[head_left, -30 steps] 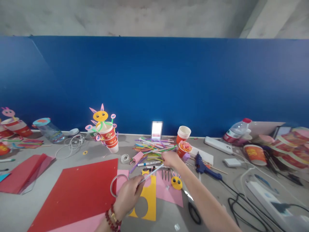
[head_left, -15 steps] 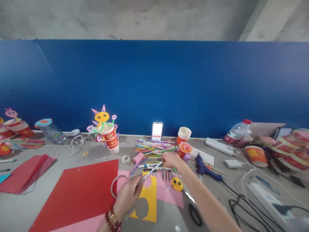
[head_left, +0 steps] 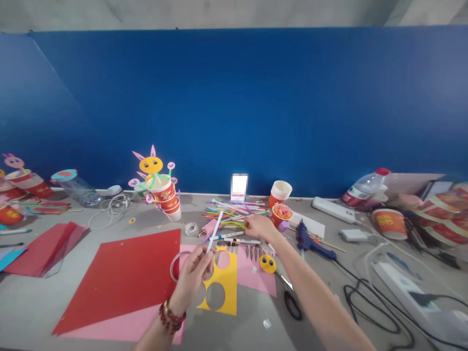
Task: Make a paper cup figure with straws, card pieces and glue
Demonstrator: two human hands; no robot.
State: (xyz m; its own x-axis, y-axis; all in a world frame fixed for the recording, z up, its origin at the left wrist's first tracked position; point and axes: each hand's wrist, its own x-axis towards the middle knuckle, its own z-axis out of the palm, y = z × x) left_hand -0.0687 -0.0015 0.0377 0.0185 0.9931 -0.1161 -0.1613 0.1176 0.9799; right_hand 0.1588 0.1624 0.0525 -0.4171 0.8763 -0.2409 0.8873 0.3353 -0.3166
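Observation:
My left hand [head_left: 193, 270] is closed around a thin white stick [head_left: 216, 229] that points up and away. A grey ring [head_left: 174, 267] shows just left of that hand; whether they touch I cannot tell. My right hand [head_left: 259, 226] reaches to the right side of a pile of coloured craft sticks [head_left: 228, 210], its fingers bent together near a yellow-green one. What is in its fingertips is hidden. Below lie markers [head_left: 241, 241], a yellow sheet with round holes [head_left: 228, 292], a pink sheet [head_left: 261, 280] and a yellow bunny face [head_left: 268, 263].
Red sheet [head_left: 127, 278] at left. A decorated paper-cup figure [head_left: 161, 190] stands behind it. Scissors [head_left: 292, 304], a blue glue gun [head_left: 310, 243] with its black cable, paper cups [head_left: 280, 195] and a power strip [head_left: 405, 287] are on the right.
The white stick has swung more upright in my left hand, its tip now away from my right hand. My right hand has moved slightly and is at the pile of sticks. The view has tilted down.

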